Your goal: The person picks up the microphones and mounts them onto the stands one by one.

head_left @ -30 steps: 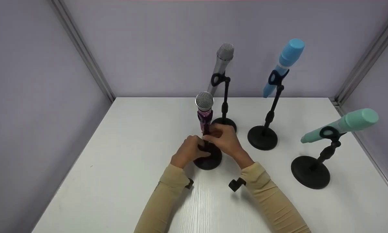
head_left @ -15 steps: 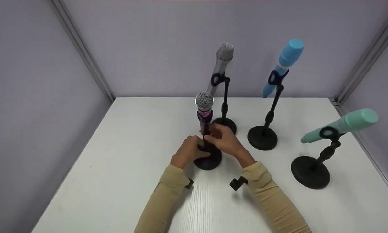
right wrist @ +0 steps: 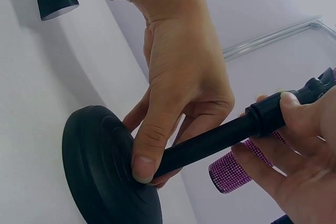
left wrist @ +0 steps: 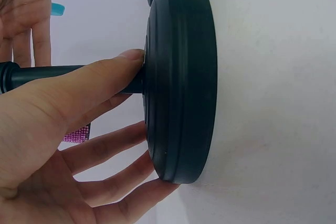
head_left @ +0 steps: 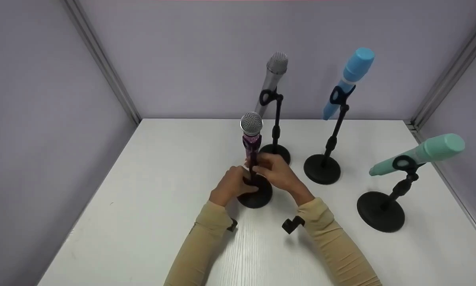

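Note:
A microphone (head_left: 251,124) with a silver mesh head and a pink-purple studded handle sits in the clip of a black desktop stand. The stand's round base (left wrist: 181,82) rests on the table. My left hand (head_left: 230,184) grips the bottom of the pole, with its thumb against the pole and several fingertips touching the base. Higher up, my right hand (head_left: 279,172) pinches the pole's thick collar (right wrist: 265,116), its thumb lying on top. In the right wrist view, the studded handle (right wrist: 231,174) slants behind the pole and the right hand's fingers. The mesh head is outside both wrist views.
Behind stands a silver microphone (head_left: 276,65) on its own black stand. To the right are a blue microphone (head_left: 357,65) and a mint green microphone (head_left: 440,147), each on a similar stand. Grey walls enclose the white table (head_left: 150,198).
The right hand has shifted very slightly to the right at the collar, its thumb moving a little along with it. The left hand, the base and the other stands look unmoved.

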`<state>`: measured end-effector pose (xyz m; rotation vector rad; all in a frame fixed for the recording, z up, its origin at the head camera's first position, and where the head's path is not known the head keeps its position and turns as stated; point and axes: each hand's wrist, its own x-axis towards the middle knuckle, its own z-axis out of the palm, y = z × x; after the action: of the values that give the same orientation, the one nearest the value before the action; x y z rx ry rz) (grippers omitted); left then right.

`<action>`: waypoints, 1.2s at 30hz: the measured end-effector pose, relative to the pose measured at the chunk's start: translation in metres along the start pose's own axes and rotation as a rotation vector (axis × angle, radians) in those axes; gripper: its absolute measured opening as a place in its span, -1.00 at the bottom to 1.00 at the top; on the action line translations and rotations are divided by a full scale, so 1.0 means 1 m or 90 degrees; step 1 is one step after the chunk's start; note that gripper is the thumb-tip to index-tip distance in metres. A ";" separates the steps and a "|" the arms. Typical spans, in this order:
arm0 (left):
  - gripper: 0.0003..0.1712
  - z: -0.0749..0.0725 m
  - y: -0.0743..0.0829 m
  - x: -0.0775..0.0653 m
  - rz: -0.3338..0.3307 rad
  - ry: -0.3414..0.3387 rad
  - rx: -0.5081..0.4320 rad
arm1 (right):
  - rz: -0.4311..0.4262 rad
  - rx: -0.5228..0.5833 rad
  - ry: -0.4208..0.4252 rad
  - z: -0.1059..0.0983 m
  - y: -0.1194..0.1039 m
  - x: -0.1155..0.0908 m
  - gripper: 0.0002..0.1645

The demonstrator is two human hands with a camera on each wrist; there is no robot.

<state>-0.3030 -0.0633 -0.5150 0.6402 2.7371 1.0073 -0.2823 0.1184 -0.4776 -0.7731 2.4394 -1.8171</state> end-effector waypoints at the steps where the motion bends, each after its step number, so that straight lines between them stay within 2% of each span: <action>1: -0.73 0.000 0.000 0.000 -0.002 -0.001 0.000 | 0.001 -0.005 0.009 0.001 0.000 0.000 -0.63; 10: -0.76 0.000 0.000 0.000 0.014 -0.001 0.005 | 0.004 -0.034 0.093 0.006 -0.003 0.000 -0.67; 16: -0.76 0.000 0.001 -0.001 0.009 -0.004 -0.001 | -0.006 -0.040 0.129 0.009 -0.025 -0.004 -0.72; 20: -0.73 -0.001 0.001 -0.002 0.006 -0.004 -0.006 | -0.008 -0.037 0.140 0.010 -0.017 -0.003 -0.70; 23: -0.76 -0.001 0.001 -0.002 0.010 -0.003 -0.007 | 0.008 -0.033 0.127 0.009 -0.004 0.000 -0.67; 27: -0.80 0.000 0.000 -0.001 0.014 -0.004 -0.007 | 0.019 -0.009 0.068 0.007 0.003 0.000 -0.63; 31: -0.80 0.000 0.000 0.000 0.016 -0.005 -0.005 | -0.007 0.014 0.005 0.005 0.004 0.000 -0.58; 36: -0.79 0.000 -0.001 0.001 0.014 0.003 0.002 | -0.028 0.018 -0.019 0.003 0.002 0.000 -0.56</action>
<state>-0.3041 -0.0635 -0.5155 0.6712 2.7417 1.0102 -0.2819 0.1165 -0.4803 -0.8534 2.3923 -1.8353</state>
